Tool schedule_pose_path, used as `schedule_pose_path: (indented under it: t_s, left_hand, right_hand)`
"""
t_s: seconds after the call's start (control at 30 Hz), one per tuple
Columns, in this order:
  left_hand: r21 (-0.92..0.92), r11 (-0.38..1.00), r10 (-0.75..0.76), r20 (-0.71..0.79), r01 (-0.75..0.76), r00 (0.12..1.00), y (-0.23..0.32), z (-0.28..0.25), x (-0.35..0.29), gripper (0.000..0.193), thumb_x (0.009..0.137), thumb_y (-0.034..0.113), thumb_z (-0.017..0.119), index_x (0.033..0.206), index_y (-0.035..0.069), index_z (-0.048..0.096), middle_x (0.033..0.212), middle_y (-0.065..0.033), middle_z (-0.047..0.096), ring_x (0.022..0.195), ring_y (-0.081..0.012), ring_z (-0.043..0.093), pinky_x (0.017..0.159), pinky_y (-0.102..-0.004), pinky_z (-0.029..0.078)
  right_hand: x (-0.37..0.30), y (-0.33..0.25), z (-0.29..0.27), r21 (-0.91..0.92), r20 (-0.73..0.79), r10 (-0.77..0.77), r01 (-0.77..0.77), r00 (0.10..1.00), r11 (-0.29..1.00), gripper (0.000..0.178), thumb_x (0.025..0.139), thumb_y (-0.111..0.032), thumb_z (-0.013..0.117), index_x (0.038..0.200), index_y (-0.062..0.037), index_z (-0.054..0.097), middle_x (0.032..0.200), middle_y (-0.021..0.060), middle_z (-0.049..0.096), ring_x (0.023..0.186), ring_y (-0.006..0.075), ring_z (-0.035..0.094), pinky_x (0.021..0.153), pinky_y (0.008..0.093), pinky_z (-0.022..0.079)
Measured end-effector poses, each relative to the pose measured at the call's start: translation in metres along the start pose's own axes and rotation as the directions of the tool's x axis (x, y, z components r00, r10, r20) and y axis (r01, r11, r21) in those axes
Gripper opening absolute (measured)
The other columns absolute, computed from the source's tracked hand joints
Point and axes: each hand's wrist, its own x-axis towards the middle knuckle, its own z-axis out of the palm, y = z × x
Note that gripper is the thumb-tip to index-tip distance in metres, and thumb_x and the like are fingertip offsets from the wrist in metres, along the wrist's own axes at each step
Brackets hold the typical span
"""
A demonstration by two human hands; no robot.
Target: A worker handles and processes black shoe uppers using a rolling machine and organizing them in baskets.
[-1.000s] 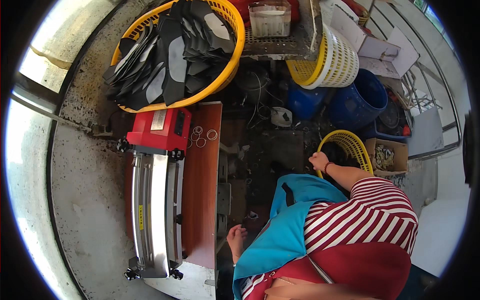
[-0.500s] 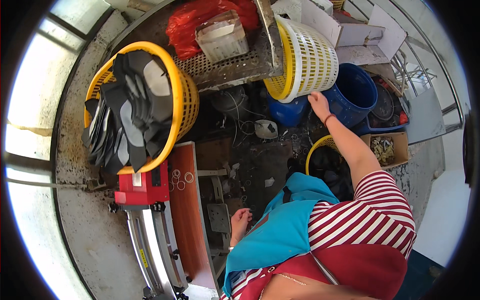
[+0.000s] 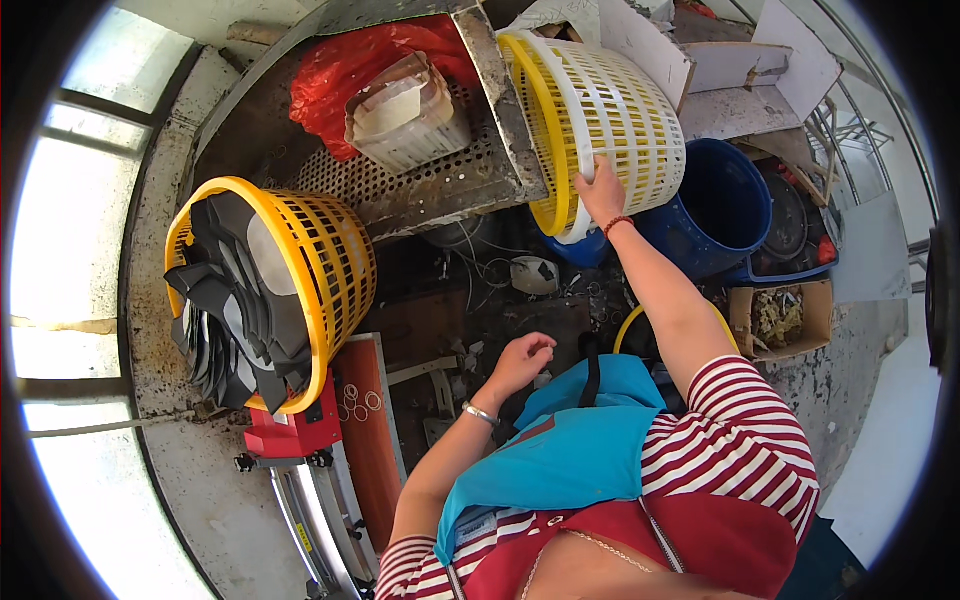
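We were taking hold of the white basket [image 3: 610,110], tipped on its side beside the blue bucket [image 3: 715,215]. Our right hand [image 3: 600,192] gripped its rim; our left hand [image 3: 522,358] hung loosely curled, empty. Lifting it would need clearance.

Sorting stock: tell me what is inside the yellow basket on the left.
The yellow basket holds a stack of flat black and grey pieces, which spill over its rim. Whatever lies beneath them is hidden.

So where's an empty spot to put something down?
Bare room: the orange board between the red machine and the littered floor, and the perforated metal shelf in front of the clear tub. It is crowded around the blue bucket.
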Motion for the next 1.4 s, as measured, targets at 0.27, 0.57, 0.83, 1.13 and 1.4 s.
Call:
schedule_pose_path:
  t_s: [0.27, 0.57, 0.83, 1.13, 1.4]
  left_hand:
    - [0.418, 0.86, 0.425, -0.271, -0.292, 0.864, 0.049, 0.0, 0.091, 0.05, 0.083, 0.017, 0.065, 0.127, 0.001, 0.047, 0.116, -0.0112, 0.057, 0.092, -0.0185, 0.062, 0.081, -0.031, 0.05]
    - [-0.229, 0.939, 0.276, 0.049, -0.258, 0.96, 0.065, 0.067, 0.125, 0.047, 0.081, 0.007, 0.061, 0.127, 0.0, 0.052, 0.118, -0.0114, 0.063, 0.107, -0.0188, 0.06, 0.093, -0.0319, 0.048]
    - [-0.18, 0.962, 0.236, 0.177, -0.204, 0.956, 0.016, 0.121, 0.033, 0.054, 0.074, -0.004, 0.055, 0.128, -0.002, 0.051, 0.118, -0.0116, 0.064, 0.109, -0.0193, 0.06, 0.094, -0.0308, 0.047]
    - [0.032, 0.948, 0.314, 0.073, -0.317, 0.947, -0.047, 0.094, -0.037, 0.048, 0.073, 0.011, 0.06, 0.121, 0.009, 0.057, 0.096, -0.0176, 0.067, 0.088, -0.0343, 0.065, 0.077, -0.0398, 0.052]
    - [0.134, 0.967, 0.184, 0.207, -0.215, 0.961, -0.083, 0.11, -0.101, 0.044, 0.075, 0.015, 0.061, 0.117, 0.004, 0.055, 0.095, -0.0209, 0.066, 0.09, -0.037, 0.063, 0.077, -0.0414, 0.05]
  right_hand:
    - [-0.094, 0.008, -0.059, 0.007, 0.004, -0.001, 0.001, 1.0, 1.0, 0.048, 0.08, -0.027, 0.069, 0.12, -0.0074, 0.052, 0.083, 0.0145, 0.069, 0.077, 0.0339, 0.066, 0.067, 0.0451, 0.051]
    - [-0.256, 0.024, -0.125, 0.16, 0.08, 0.064, -0.077, 0.995, 0.984, 0.05, 0.076, -0.013, 0.076, 0.115, 0.0003, 0.048, 0.067, 0.0093, 0.063, 0.056, 0.0138, 0.06, 0.054, 0.0275, 0.046]
    - [-0.334, 0.059, -0.163, 0.341, 0.08, 0.167, -0.185, 0.983, 0.922, 0.048, 0.083, -0.004, 0.069, 0.122, 0.0028, 0.042, 0.096, 0.0104, 0.068, 0.082, 0.0105, 0.064, 0.066, 0.0227, 0.049]
    - [-0.388, 0.076, -0.173, 0.318, 0.068, 0.244, -0.253, 0.967, 0.914, 0.046, 0.09, 0.0, 0.059, 0.132, 0.0044, 0.04, 0.117, 0.0144, 0.062, 0.104, 0.0172, 0.061, 0.088, 0.0292, 0.049]
    - [-0.453, 0.138, -0.194, 0.209, -0.05, 0.265, -0.249, 0.963, 0.946, 0.042, 0.089, -0.005, 0.062, 0.125, 0.001, 0.044, 0.091, 0.0046, 0.064, 0.077, 0.0079, 0.058, 0.066, 0.0222, 0.046]
